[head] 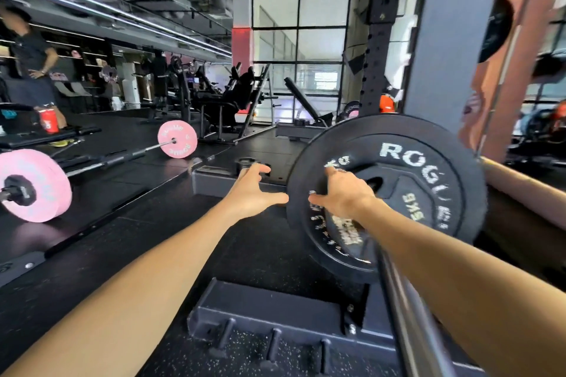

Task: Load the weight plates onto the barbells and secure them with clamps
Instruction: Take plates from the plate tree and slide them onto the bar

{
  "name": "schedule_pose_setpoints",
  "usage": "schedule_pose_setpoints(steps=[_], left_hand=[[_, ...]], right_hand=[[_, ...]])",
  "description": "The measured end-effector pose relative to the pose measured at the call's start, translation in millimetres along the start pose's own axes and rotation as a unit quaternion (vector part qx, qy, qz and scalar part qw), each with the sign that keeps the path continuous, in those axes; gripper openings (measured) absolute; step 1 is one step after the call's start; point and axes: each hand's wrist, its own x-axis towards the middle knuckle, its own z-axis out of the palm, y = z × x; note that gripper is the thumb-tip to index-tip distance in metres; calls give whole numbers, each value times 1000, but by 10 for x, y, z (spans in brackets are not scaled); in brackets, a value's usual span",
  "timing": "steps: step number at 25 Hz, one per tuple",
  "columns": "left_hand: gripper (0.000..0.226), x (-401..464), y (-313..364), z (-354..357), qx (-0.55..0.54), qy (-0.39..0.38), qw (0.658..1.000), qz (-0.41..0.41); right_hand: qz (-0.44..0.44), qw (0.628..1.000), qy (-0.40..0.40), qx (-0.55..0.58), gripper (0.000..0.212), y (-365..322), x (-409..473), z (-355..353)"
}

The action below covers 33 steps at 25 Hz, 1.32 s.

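Head view: a big black plate [428,144] reading "ROGUE" sits on the steel bar [407,315], a smaller "5KG" plate [407,193] against it. Right hand [343,193] presses flat, grip released; left hand [254,190] spread, grasping nothing.

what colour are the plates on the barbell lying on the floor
Pink plates, seen in the head view.

Red bottle [49,124] on black bench [46,138]
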Motion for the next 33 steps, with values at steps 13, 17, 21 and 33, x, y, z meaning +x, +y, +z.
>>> schedule_pose_setpoints(steps=[13, 17, 21, 33], left_hand=[[65, 447, 932, 1350, 214, -4, 968, 133], [53, 519, 886, 1423, 298, 65, 940, 152], [46, 497, 750, 1455, 295, 65, 949, 88], [62, 699, 464, 1574, 86, 42, 994, -51]], right_hand=[[163, 986, 35, -4, 57, 1714, -394, -263], [170, 985, 38, 10, 69, 1827, -306, -165], [178, 984, 22, 21, 64, 1890, -261, -21], [209, 964, 97, 134, 48, 1998, -14, 417]])
